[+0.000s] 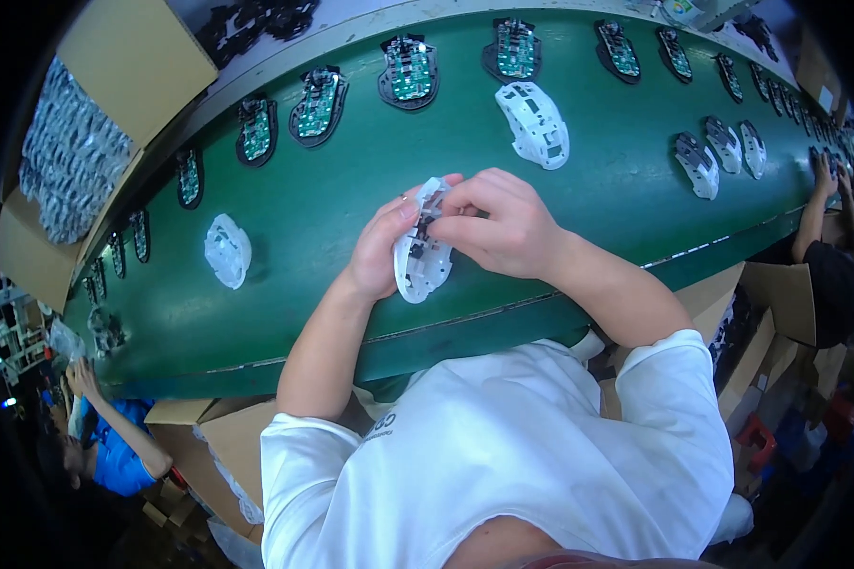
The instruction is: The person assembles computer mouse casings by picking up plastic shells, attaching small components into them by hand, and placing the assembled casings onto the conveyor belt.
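Head view, with clock directions taken from the held shell: toward ten o'clock we see an open carton [133, 62] of greyish pieces [71, 156], and at nine a loose white shell [228, 251] on the green counter [323, 223]. Circuit boards in black bases [410, 76] arc from nine round to two. Central is the held shell [423, 275], tilted above the counter, our left hand's [380, 245] fingers clamped along its side. Our right hand [496, 226] has thumb and fingertips close together at its inner face; whether they pinch a small part, we cannot tell. We judge this to be fitting or adjusting inside the shell, which calls for a steady left grip and small fingertip movements. Another white shell [538, 128] lies toward one o'clock, three more shells [697, 169] between two and three. Dark lettering [384, 424] marks our white shirt [541, 465] near six; we read no brand on the shells.
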A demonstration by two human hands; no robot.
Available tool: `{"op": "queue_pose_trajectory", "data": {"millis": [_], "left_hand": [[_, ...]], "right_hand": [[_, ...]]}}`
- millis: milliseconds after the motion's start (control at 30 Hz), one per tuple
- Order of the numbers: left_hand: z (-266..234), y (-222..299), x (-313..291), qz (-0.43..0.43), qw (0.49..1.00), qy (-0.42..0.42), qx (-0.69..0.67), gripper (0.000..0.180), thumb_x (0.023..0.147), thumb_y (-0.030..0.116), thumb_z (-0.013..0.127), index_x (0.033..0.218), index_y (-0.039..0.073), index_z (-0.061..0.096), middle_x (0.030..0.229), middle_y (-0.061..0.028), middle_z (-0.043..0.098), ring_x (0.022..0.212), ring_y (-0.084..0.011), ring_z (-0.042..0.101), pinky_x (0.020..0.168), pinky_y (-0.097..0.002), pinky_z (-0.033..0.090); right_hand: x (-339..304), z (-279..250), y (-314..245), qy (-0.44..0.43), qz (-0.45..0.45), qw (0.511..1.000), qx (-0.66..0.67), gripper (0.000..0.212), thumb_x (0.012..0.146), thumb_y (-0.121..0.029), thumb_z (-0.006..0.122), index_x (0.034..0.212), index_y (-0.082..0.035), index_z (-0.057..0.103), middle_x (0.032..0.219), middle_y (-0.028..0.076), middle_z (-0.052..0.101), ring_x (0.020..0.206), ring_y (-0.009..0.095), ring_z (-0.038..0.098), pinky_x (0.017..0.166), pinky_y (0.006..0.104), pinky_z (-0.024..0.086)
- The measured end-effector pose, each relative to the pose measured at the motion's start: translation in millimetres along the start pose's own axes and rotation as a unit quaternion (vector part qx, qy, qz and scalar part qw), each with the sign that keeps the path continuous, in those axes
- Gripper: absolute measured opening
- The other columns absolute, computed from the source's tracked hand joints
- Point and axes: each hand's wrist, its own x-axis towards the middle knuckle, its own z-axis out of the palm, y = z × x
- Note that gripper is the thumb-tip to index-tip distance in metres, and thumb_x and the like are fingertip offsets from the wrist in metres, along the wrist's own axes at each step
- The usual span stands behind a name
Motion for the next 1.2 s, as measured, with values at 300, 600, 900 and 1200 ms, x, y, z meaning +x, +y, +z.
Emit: {"op": "queue_pose_trajectory", "data": {"millis": [300,600,900,1200], "left_hand": [[6,1,-2,0.044,0.982,0.043,0.180,0.072,0.100,0.042,0.050,0.150,-0.008,0.041,0.134,-0.0156,0.061,0.122,-0.0219,0.059,0.107,-0.0345,0.043],[5,1,-11,0.113,0.972,0.066,0.194,0.075,0.099,0.045,0.059,0.149,-0.009,0.044,0.133,-0.0135,0.062,0.122,-0.0206,0.059,0.106,-0.0351,0.044],[-1,0,-7,0.113,0.960,0.075,0.244,0.071,0.100,0.042,0.052,0.145,-0.013,0.045,0.128,-0.0170,0.063,0.117,-0.0239,0.062,0.105,-0.0367,0.046],[15,-7,16,0.175,0.983,0.043,-0.034,0.087,0.089,0.044,0.061,0.157,-0.001,0.031,0.137,-0.0256,0.057,0.116,-0.0345,0.065,0.104,-0.0461,0.051]], "right_hand": [[-1,4,-7,0.018,0.001,0.999,-0.039,0.021,0.067,-0.004,0.081,0.085,-0.010,0.073,0.087,0.001,0.063,0.068,0.019,0.058,0.062,0.0346,0.046],[-2,12,-6,0.064,-0.050,0.996,-0.037,0.013,0.069,-0.008,0.076,0.081,-0.009,0.069,0.088,0.003,0.064,0.072,0.022,0.062,0.064,0.0362,0.049],[-4,18,-6,0.044,0.021,0.999,0.000,0.009,0.075,-0.008,0.075,0.081,-0.010,0.068,0.087,0.003,0.061,0.073,0.024,0.061,0.064,0.0375,0.048],[-11,-9,-5,0.025,0.281,0.944,0.171,0.075,0.087,0.002,0.067,0.154,0.000,0.033,0.155,0.018,0.035,0.133,0.028,0.051,0.111,0.0428,0.046]]}}
